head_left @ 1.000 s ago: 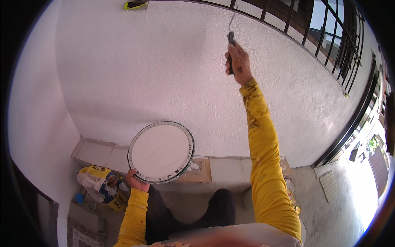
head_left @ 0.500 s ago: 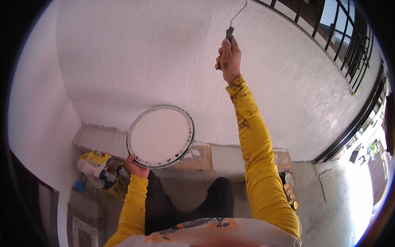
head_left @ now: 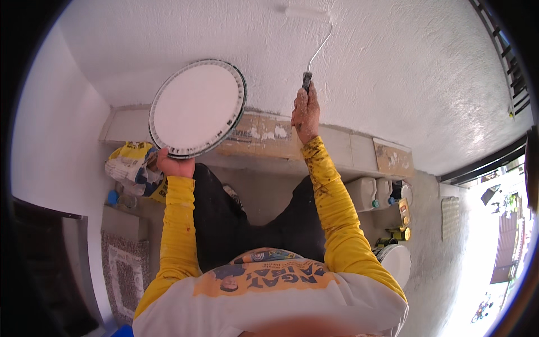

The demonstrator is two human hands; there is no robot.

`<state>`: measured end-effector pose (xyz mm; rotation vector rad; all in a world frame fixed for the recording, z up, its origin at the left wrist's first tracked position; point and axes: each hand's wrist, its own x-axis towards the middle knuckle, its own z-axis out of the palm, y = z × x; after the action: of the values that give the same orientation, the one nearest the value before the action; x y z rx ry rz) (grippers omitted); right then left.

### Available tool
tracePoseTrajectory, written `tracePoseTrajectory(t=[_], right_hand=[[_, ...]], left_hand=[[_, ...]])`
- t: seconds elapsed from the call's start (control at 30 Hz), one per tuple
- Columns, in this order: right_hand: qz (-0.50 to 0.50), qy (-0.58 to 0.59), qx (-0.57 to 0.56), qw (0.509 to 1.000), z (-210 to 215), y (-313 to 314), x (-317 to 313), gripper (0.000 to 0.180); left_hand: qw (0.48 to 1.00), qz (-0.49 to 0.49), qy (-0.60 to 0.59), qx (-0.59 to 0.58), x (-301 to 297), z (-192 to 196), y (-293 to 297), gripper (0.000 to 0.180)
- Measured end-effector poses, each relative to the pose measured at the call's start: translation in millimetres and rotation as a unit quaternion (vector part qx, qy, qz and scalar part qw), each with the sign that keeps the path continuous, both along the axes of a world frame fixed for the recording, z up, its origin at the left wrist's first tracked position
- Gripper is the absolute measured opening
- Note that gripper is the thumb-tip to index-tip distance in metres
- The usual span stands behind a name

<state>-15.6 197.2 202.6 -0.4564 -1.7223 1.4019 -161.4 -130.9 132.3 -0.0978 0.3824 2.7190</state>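
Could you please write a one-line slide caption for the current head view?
Left hand holding a round white lid, right hand gripping a paint roller at a textured, pale wall.

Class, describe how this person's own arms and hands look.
Both arms wear long yellow sleeves, wrinkled and reaching the wrists. The right sleeve has dark brownish stains, thickest near the cuff; the left sleeve looks much cleaner. The left hand and right hand are gloveless; pale specks mark the right.
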Motion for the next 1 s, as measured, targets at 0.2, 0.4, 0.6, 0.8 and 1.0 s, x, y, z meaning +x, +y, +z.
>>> tracePoseTrajectory(t=[0.2, 0.4, 0.6, 0.8, 1.0], right_hand=[[-0.044, -0.115, -0.022, 0.992, -130.7, -18.9, 19.5, 0.053], [-0.038, -0.182, -0.065, 0.98, -201.8, -42.3, 36.2, 0.054], [0.045, -0.174, -0.306, 0.935, -179.7, -71.0, 58.1, 0.037], [0.096, -0.128, -0.327, 0.931, -136.9, -37.2, 58.1, 0.015], [0.12, -0.035, -0.396, 0.91, -106.0, -36.8, 59.3, 0.015]], left_hand=[[0.997, 0.051, -0.042, -0.047, 1.1, 3.5, 2.6, 0.059], [0.999, 0.029, -0.002, -0.038, -0.2, 1.2, 2.3, 0.063], [0.999, 0.015, 0.017, -0.032, 0.2, 4.1, 1.6, 0.067], [0.999, 0.02, 0.007, -0.048, 0.6, 6.5, 3.5, 0.067], [0.998, 0.032, 0.006, -0.044, 1.1, 4.3, 5.7, 0.066]])
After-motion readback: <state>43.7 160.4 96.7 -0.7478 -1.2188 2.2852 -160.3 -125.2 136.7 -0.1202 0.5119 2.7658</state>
